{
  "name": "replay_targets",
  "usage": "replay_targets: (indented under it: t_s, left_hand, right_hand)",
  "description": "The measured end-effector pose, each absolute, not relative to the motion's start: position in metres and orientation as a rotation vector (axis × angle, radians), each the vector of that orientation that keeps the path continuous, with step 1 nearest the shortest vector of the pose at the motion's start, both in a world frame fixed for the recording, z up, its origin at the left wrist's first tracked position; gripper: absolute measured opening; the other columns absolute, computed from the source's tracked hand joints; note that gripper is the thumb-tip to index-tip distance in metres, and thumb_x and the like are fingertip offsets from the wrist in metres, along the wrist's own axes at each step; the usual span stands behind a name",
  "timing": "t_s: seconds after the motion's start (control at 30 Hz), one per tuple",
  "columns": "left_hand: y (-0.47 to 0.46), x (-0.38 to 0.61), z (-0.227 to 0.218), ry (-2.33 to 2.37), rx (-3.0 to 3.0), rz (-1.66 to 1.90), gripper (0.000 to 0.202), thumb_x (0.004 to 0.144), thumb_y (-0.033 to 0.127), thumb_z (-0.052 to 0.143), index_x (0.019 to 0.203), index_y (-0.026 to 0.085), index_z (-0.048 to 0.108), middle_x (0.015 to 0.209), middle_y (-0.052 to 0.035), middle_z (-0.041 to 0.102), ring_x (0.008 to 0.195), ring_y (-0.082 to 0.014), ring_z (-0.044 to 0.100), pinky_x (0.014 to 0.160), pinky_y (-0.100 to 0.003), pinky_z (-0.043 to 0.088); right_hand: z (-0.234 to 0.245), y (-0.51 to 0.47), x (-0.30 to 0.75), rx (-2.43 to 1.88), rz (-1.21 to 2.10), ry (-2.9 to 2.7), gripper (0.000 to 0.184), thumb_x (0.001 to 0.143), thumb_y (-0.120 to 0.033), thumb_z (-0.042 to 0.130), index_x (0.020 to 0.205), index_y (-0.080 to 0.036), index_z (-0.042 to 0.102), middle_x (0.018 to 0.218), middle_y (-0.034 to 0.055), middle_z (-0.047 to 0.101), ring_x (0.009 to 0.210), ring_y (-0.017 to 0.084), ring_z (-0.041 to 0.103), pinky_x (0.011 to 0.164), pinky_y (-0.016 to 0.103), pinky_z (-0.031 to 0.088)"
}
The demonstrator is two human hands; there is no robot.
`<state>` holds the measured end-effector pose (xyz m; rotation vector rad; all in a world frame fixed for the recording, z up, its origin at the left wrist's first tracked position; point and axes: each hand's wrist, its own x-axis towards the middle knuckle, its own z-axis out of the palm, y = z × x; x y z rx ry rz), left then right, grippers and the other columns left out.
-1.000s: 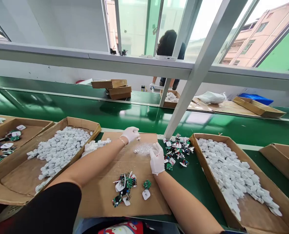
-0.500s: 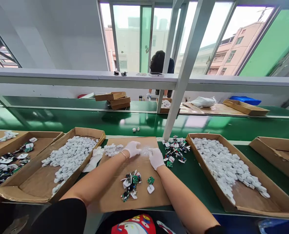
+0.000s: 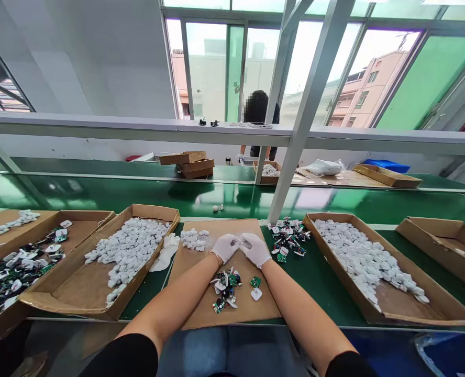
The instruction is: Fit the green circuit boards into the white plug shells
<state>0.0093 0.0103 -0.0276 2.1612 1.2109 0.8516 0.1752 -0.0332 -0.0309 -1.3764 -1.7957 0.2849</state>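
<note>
My left hand (image 3: 225,247), in a white glove, is closed, its fingertips meeting those of my gloved right hand (image 3: 256,250) over the cardboard sheet (image 3: 195,309). The right hand's fingers are bent inward as well. Whatever the two hold between them is too small and too covered to name. To the left of my left hand lies a group of small white plastic pieces (image 3: 194,240). Closer to me, a heap of small circuit boards with wires (image 3: 226,289) sits on the cardboard. Beside it are a single green circuit board (image 3: 255,281) and a white piece (image 3: 256,294).
Cardboard trays of white pieces stand left (image 3: 69,298) and right (image 3: 393,319). More wired boards (image 3: 288,238) lie right of the sheet; a far-left tray (image 3: 87,215) holds others. A slanted metal post (image 3: 295,152) rises behind. Across the bench stands a person (image 3: 256,107).
My hands were apart over the far part of the cardboard; now they have come together, fingertips meeting. The camera view has tilted up and shifted slightly. The board heap looks unchanged.
</note>
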Motion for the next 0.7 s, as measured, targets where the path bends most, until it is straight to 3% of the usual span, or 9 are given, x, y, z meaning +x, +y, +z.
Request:
replay_targets:
  t_s: [0.27, 0.47, 0.7]
  left_hand:
    - [0.019, 0.007, -0.034, 1.105, 1.938, 0.817, 0.018, 0.074, 0.027, 0.069, 0.089, 0.018, 0.074, 0.092, -0.0053, 0.076, 0.086, -0.0188, 0.070, 0.084, -0.030, 0.056]
    - [0.012, 0.003, -0.029, 1.025, 1.867, 0.798, 0.020, 0.071, 0.031, 0.071, 0.081, 0.015, 0.075, 0.083, -0.0055, 0.076, 0.077, -0.0190, 0.071, 0.071, -0.026, 0.058]
    - [0.006, 0.005, -0.029, 1.050, 1.868, 0.889, 0.019, 0.076, 0.027, 0.067, 0.087, 0.013, 0.072, 0.090, -0.0083, 0.075, 0.085, -0.0189, 0.071, 0.078, -0.028, 0.057]
  right_hand:
    - [-0.039, -0.031, 0.173, -1.360, 0.395, -1.781, 0.040, 0.070, -0.015, 0.062, 0.109, -0.020, 0.071, 0.117, 0.0123, 0.068, 0.113, 0.028, 0.062, 0.102, 0.045, 0.045]
    - [-0.036, -0.035, 0.177, -1.257, 0.585, -1.759, 0.029, 0.072, -0.021, 0.063, 0.100, -0.021, 0.073, 0.098, 0.0090, 0.074, 0.091, 0.025, 0.069, 0.086, 0.041, 0.055]
    - [-0.029, -0.044, 0.182, -1.222, 1.043, -1.332, 0.032, 0.070, -0.032, 0.071, 0.100, -0.019, 0.072, 0.095, 0.0065, 0.074, 0.087, 0.023, 0.070, 0.086, 0.039, 0.055]
